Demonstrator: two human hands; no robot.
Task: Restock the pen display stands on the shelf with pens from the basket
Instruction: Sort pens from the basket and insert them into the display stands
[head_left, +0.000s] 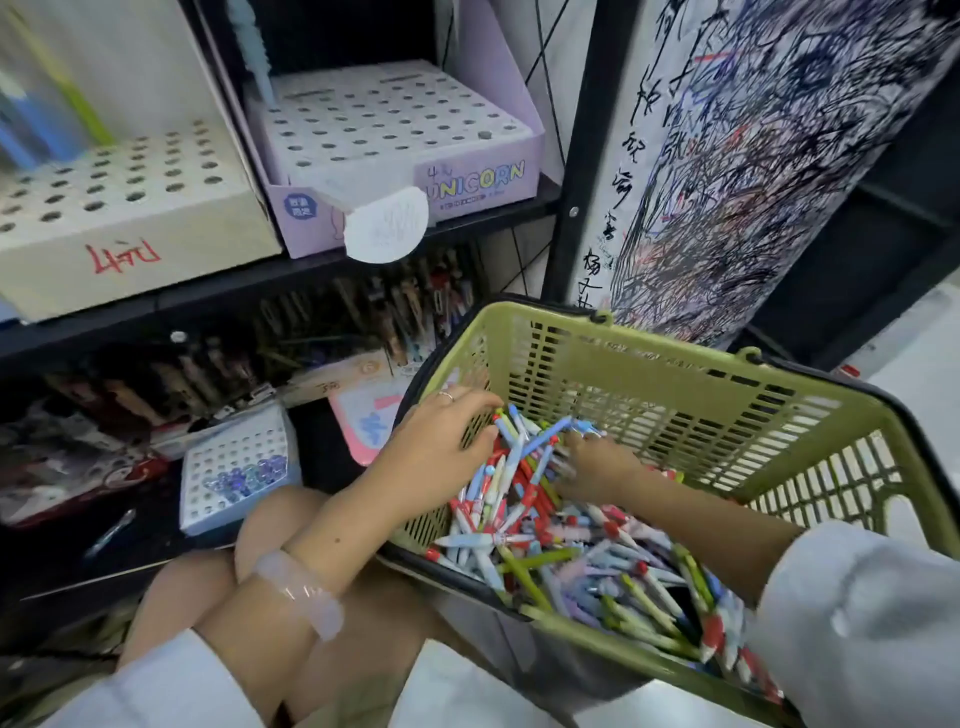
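Shelf (291, 283) beside; pens (524, 499) under right hand (597, 465)

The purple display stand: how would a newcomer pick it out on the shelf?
Start at the black upper shelf above the green basket. Two hole-dotted stands sit there; take the right one, the purple display stand. Its lilac walls and "UNICORN" front label distinguish it from the cream stand marked in red.

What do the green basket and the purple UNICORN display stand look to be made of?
Green basket: looks like moulded plastic, matte, with slotted lattice walls and a thick rim. Purple UNICORN display stand: apparently printed cardboard, judging by its folded flat panels and punched round holes; the finish looks matte, though blur leaves that uncertain.
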